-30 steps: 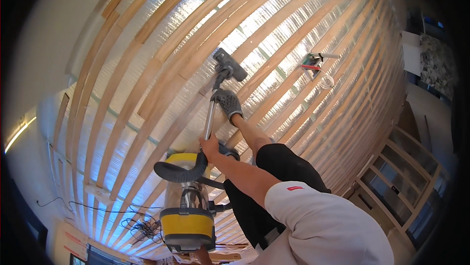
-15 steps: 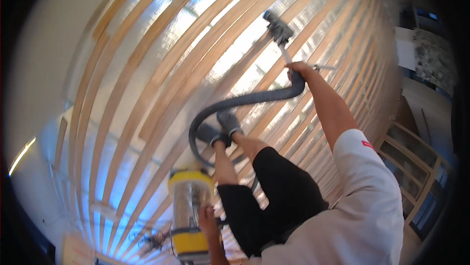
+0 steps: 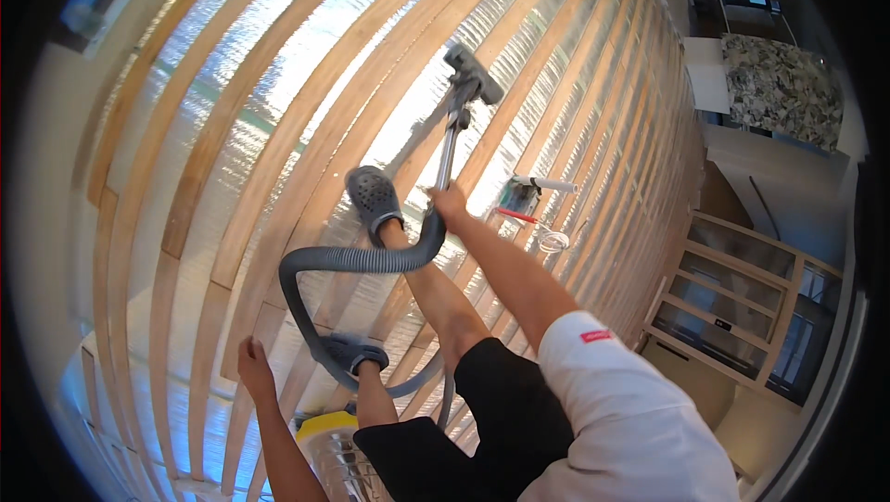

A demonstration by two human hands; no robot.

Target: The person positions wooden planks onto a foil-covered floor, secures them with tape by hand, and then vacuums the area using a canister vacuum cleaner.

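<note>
My right hand (image 3: 449,206) is wrapped round the handle end of a vacuum cleaner wand (image 3: 447,157). The dark grey floor nozzle (image 3: 473,76) at its far end rests over the wooden battens. From the handle a ribbed grey hose (image 3: 362,259) loops left and back past my feet. It runs toward a canister vacuum cleaner (image 3: 329,425) with a yellow top band and a see-through body, partly hidden behind my leg. My left hand (image 3: 256,368) hangs out to the left above the battens, its fingers curled together with nothing seen in them.
Long wooden battens (image 3: 315,122) lie in rows over shiny foil. On them right of the wand are a white tube (image 3: 547,184), a red stick-like thing (image 3: 517,216) and a coiled white cable (image 3: 553,241). A wooden-framed unit (image 3: 728,298) stands at right. My feet wear grey clogs (image 3: 374,198).
One foot has stepped forward and the feet are now apart. The wand and nozzle appear further left in view. My left hand has swung out left, away from the canister.
</note>
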